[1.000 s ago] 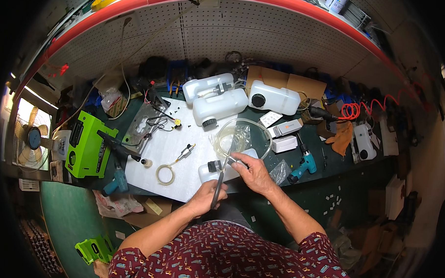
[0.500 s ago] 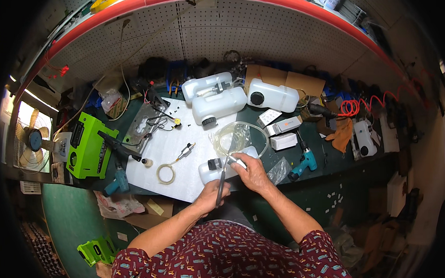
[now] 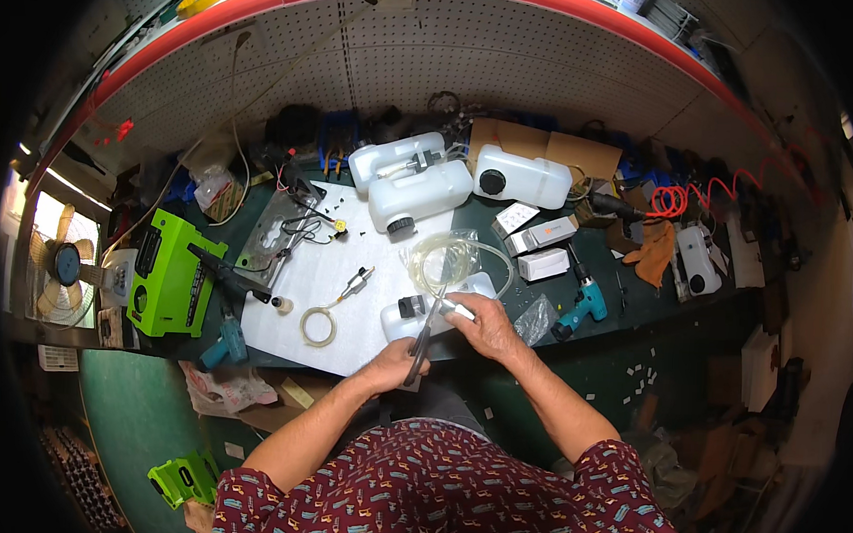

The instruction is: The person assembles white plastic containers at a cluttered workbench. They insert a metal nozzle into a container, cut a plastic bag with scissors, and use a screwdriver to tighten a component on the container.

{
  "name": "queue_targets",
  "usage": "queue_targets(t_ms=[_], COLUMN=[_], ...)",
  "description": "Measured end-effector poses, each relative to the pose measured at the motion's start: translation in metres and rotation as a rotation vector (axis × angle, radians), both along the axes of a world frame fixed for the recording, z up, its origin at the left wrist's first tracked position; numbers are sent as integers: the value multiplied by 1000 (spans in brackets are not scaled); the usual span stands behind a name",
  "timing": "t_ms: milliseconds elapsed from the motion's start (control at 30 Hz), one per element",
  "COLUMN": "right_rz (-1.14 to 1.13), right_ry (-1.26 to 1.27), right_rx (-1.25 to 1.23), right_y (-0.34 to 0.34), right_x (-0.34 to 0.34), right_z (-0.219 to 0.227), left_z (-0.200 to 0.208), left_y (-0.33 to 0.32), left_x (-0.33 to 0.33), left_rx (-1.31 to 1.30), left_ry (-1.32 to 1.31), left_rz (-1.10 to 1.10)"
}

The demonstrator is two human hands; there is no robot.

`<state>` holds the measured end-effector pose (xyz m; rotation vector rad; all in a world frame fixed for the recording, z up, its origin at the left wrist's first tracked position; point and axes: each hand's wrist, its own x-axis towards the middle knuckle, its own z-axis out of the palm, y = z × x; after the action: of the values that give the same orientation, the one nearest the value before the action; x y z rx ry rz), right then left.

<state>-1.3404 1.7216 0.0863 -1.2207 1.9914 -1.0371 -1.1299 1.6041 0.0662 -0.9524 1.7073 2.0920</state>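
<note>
My left hand (image 3: 398, 365) is closed round the dark handles of slim pliers (image 3: 421, 341), whose jaws point away from me toward my right fingertips. The handles stand slightly apart. My right hand (image 3: 488, 327) pinches the end of a coiled clear tube (image 3: 512, 269), and a small white piece (image 3: 461, 313) shows at its fingers. Exactly how the jaws meet the tube is too small to make out. Beneath both hands lies a translucent white tank (image 3: 394, 324) with a black cap, partly hidden by the hands.
More white tanks (image 3: 427, 193) lie behind the coil. Small white boxes (image 3: 543, 235) and a teal cordless drill (image 3: 585, 308) are to the right. On the white sheet (image 3: 349, 344) rests a short coiled tube (image 3: 318, 327). A green machine housing (image 3: 174, 276) stands at the left.
The pliers' handles have spread a little and dropped slightly toward me with my left hand. My right hand stays almost in place on the tube.
</note>
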Motion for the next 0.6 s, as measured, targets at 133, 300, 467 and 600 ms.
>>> queue_targets(t_ms=[133,300,467,600], right_rz=[9,-161,-187,14], right_ry=[-16,76,117,-41], right_rx=[-30,31,57,-52], right_y=[-1,-6,-4,-2], right_x=[3,29,32,5], right_z=[1,-12,-27,-26], left_z=[-2,-20,-24,-18], left_y=[11,34,22,5], left_x=[-3,-11,-11,-2], left_rx=[-28,15,-30,24], left_ry=[24,49,30,30], left_rz=[74,213,111,-18])
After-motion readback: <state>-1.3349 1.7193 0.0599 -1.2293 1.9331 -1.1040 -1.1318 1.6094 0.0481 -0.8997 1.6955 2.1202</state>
